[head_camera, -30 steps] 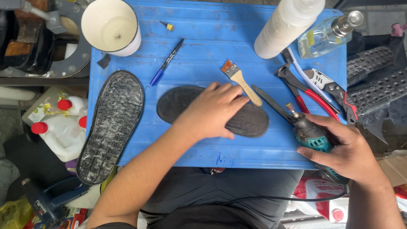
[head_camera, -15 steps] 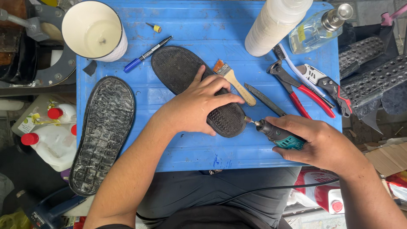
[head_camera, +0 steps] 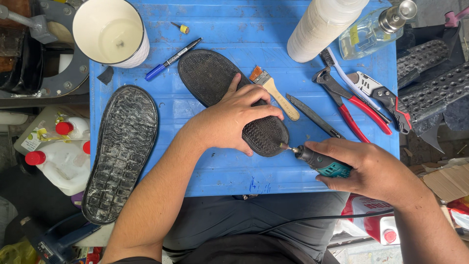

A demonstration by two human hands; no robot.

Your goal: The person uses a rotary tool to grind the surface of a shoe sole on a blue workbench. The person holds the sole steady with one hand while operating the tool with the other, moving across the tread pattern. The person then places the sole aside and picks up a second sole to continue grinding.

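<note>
Blue table (head_camera: 234, 181), sole (head_camera: 215, 83) diagonal, heel rightward

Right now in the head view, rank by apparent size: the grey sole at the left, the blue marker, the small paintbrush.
1. Grey sole, largest by far.
2 and 3. Blue marker and paintbrush look about equally long; no ranking between them.

Blue tabletop (head_camera: 234, 171) carries a white cup (head_camera: 111, 33), blue marker (head_camera: 172, 59), paintbrush (head_camera: 274, 93), red pliers (head_camera: 349, 105), white roll (head_camera: 322, 27) and glass bottle (head_camera: 373, 27). A second sole (head_camera: 122, 151) lies at its left edge. White jugs (head_camera: 58, 151) with red caps stand below.
</note>
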